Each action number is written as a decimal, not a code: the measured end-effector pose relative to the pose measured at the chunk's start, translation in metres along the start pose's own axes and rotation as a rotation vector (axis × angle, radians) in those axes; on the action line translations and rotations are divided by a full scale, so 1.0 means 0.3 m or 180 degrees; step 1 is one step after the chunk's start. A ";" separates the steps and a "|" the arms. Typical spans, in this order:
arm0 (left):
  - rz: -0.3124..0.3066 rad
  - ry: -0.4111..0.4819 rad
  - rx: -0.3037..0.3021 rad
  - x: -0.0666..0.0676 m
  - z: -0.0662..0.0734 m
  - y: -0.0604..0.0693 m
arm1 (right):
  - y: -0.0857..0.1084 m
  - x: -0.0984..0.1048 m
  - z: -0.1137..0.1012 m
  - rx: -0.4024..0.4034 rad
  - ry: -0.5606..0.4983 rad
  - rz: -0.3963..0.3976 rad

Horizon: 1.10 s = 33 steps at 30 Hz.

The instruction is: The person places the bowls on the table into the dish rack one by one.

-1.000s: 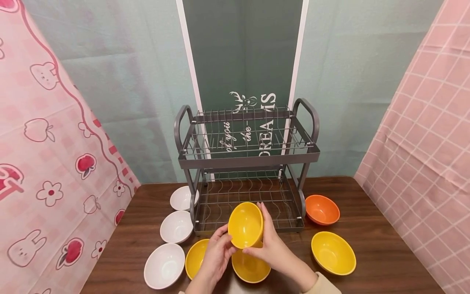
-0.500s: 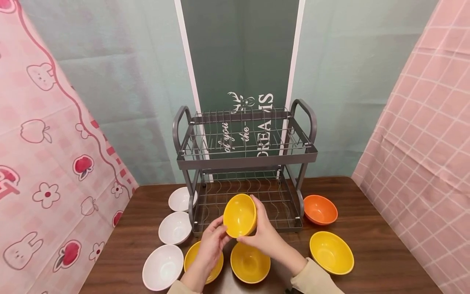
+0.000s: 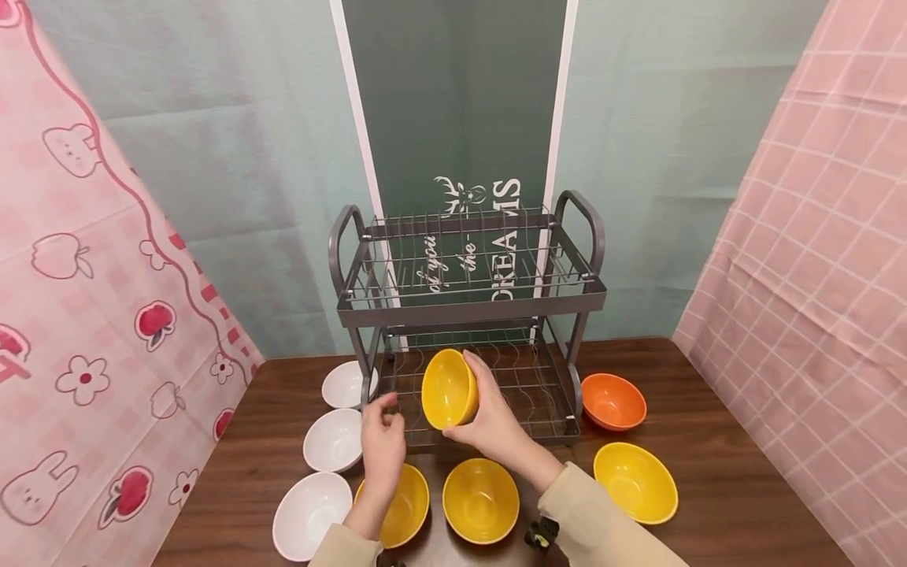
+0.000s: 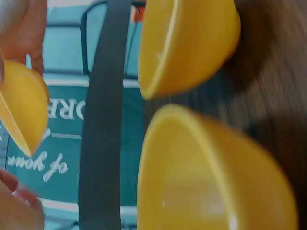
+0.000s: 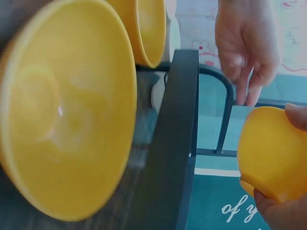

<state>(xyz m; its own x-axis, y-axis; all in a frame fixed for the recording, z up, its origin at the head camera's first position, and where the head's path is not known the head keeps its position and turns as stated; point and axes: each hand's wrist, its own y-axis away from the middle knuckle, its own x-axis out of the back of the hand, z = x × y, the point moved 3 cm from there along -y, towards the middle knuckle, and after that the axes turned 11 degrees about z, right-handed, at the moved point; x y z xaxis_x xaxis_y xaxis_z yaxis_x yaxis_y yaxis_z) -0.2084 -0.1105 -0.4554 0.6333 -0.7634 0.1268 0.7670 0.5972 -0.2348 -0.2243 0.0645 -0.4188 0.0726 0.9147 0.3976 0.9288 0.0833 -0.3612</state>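
A small yellow bowl (image 3: 448, 391) is tilted on its side in the air before the rack's lower tier. My right hand (image 3: 494, 419) grips it from the right, thumb low on the rim and fingers behind. To its left my left hand (image 3: 383, 441) is apart from the bowl, fingers loosely bent and holding nothing; in the right wrist view its fingers hang loose too. Below the hands stand two more yellow bowls, one (image 3: 481, 502) in the middle and one (image 3: 407, 508) partly hidden by the left forearm. The grey two-tier dish rack (image 3: 473, 311) stands behind.
Several white bowls (image 3: 312, 516) line the left side of the wooden table (image 3: 730, 488). On the right are an orange bowl (image 3: 613, 402) and another yellow bowl (image 3: 635, 483). Curtains hang at the back and both sides.
My left hand has let go of the yellow bowl and moved left. My right hand has carried the bowl up and a little left, turning it more on its side.
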 end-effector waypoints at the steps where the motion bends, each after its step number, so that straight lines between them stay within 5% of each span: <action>1: 0.0231 -0.0080 -0.0172 0.009 0.000 -0.015 | -0.015 -0.003 -0.002 0.0016 0.0043 0.0002; 5: 0.0741 -0.0308 -0.0713 0.031 -0.017 -0.074 | -0.077 -0.016 -0.010 0.0131 0.0202 -0.0011; 8: 0.0701 -0.0510 -0.0826 0.038 -0.041 -0.111 | -0.119 -0.034 -0.011 0.0208 0.0304 -0.0051; 16: -0.0017 -0.0989 -0.0701 0.037 -0.080 -0.158 | -0.201 -0.114 0.018 0.0319 0.0608 -0.0239; 33: -0.0246 -0.0859 -0.0239 0.055 -0.096 -0.187 | -0.330 -0.204 0.072 0.0148 0.1055 -0.0439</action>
<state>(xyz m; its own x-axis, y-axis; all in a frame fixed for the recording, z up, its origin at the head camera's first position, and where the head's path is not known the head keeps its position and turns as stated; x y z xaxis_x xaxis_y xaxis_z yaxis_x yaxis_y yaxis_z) -0.2438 -0.1637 -0.4679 0.5856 -0.7069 0.3966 0.8106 0.5123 -0.2838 -0.3285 0.0087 -0.4256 0.0687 0.7163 0.6944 0.9211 0.2218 -0.3200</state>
